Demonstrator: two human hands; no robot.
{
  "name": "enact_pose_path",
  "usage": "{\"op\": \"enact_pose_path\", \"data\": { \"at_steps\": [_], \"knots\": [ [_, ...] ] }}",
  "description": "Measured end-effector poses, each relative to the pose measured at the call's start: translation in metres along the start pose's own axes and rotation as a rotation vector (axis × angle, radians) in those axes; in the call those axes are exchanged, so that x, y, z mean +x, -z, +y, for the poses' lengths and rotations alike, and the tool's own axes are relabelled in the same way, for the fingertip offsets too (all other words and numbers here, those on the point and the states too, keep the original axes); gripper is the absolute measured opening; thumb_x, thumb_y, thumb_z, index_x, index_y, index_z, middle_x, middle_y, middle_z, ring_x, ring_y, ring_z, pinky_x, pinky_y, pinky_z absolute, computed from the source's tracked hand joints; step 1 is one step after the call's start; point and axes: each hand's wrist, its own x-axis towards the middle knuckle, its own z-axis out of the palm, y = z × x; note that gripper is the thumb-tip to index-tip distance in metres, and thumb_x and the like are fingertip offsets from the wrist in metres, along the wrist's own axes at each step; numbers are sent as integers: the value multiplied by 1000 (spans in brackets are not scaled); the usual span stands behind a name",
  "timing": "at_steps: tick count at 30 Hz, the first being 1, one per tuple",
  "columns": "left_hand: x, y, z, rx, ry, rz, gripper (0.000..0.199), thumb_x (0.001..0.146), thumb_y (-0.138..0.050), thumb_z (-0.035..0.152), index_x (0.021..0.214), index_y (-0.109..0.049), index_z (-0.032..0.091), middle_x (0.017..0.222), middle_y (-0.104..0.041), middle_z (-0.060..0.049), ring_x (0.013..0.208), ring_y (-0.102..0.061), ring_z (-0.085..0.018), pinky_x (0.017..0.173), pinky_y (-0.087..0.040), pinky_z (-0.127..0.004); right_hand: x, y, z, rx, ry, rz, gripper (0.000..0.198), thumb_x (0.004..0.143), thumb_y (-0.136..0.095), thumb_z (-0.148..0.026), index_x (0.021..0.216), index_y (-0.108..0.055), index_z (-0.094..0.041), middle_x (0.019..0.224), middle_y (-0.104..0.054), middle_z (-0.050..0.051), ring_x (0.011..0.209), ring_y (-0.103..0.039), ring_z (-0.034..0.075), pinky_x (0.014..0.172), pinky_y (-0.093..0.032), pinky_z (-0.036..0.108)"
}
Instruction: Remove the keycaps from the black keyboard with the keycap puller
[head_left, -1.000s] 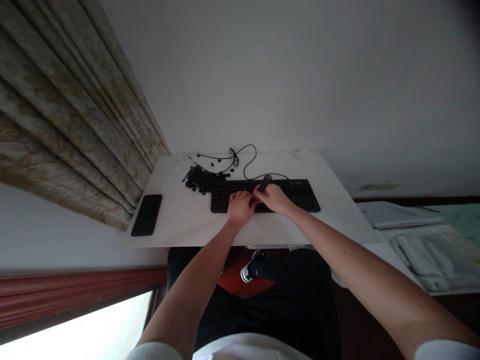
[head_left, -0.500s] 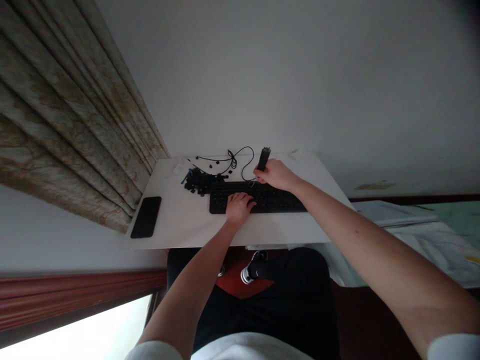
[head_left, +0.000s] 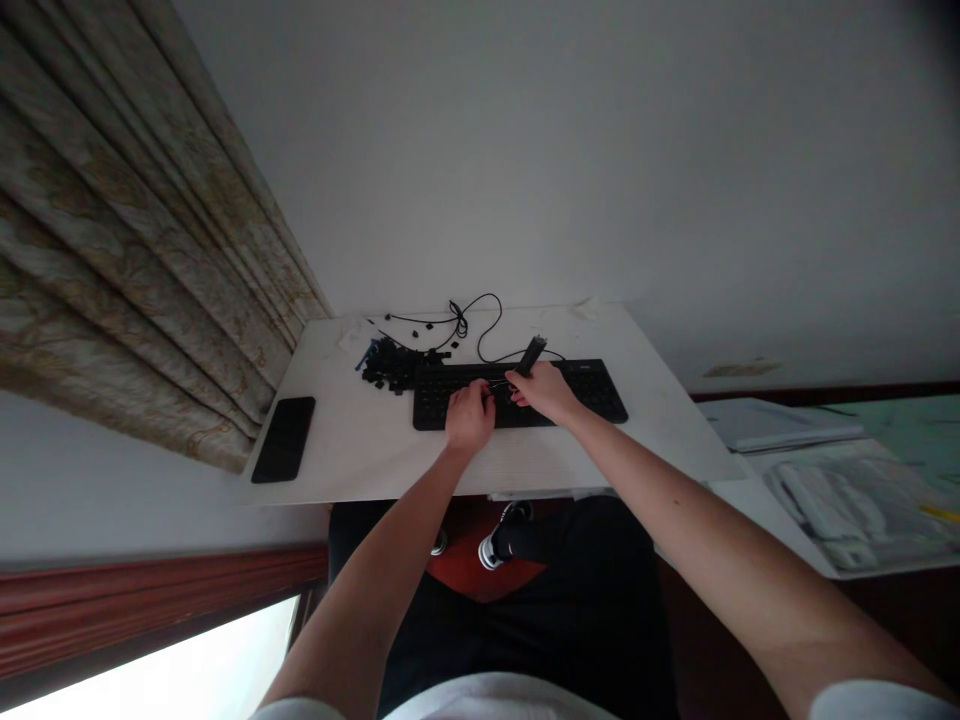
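Note:
A black keyboard (head_left: 604,392) lies across the table, with keycaps lifted off parts of it. My right hand (head_left: 546,388) is closed round a black keycap puller (head_left: 533,352) with a brush-like upper end, tilted over the middle of the keyboard. Thin wires stick out from its lower end toward my left hand. My left hand (head_left: 470,415) rests over the left half of the keyboard, fingers curled together near the wire ends; what they hold, if anything, is too small to make out. A pile of loose black keycaps (head_left: 390,364) touches the keyboard's left end.
The keyboard's cable (head_left: 499,318) loops behind it, among a few stray keycaps. A dark phone (head_left: 283,440) lies at the left of the white table (head_left: 360,465). Curtains (head_left: 187,230) hang at the left. Papers and a clear bag (head_left: 862,510) are on the right.
My right hand has come down and left with the keycap puller, its wires now near my left hand. My left hand's fingers have drawn together. The view has shifted slightly.

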Motion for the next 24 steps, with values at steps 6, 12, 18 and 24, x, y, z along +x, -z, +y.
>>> {"op": "enact_pose_path", "data": {
  "at_steps": [6, 12, 18, 24],
  "knots": [
    [-1, -1, -2, -58, 18, 24, 57, 89, -55, 13, 143, -37, 18, 110, -69, -6, 106, -64, -21, 98, -45, -37, 2, -11, 6, -119, 59, -37, 19, 89, -65, -29, 79, -67, -14, 71, -73, 11, 56, -70, 19, 51, -58, 26],
    [-1, 4, 2, 13, -68, -30, 41, 84, -63, 22, 125, -58, 21, 117, -66, -7, 113, -59, -25, 103, -42, -41, 1, -11, -2, -361, 199, -64, 17, 90, -60, -23, 82, -72, -14, 74, -74, 10, 69, -73, 22, 68, -54, 28],
    [0, 4, 4, 81, -71, -56, 18, 89, -61, 29, 104, -65, 20, 113, -65, -7, 111, -58, -25, 101, -42, -41, -3, -4, -4, -415, 371, -139, 13, 88, -61, -22, 85, -73, -17, 82, -75, 8, 77, -71, 20, 69, -49, 25],
    [0, 6, 5, 71, -90, -63, 11, 89, -61, 26, 98, -66, 22, 108, -67, -5, 110, -57, -24, 100, -41, -41, -2, -2, 17, -125, 332, -212, 16, 88, -59, -29, 88, -70, -17, 77, -71, 4, 73, -69, 18, 70, -54, 28]
  ]
}}
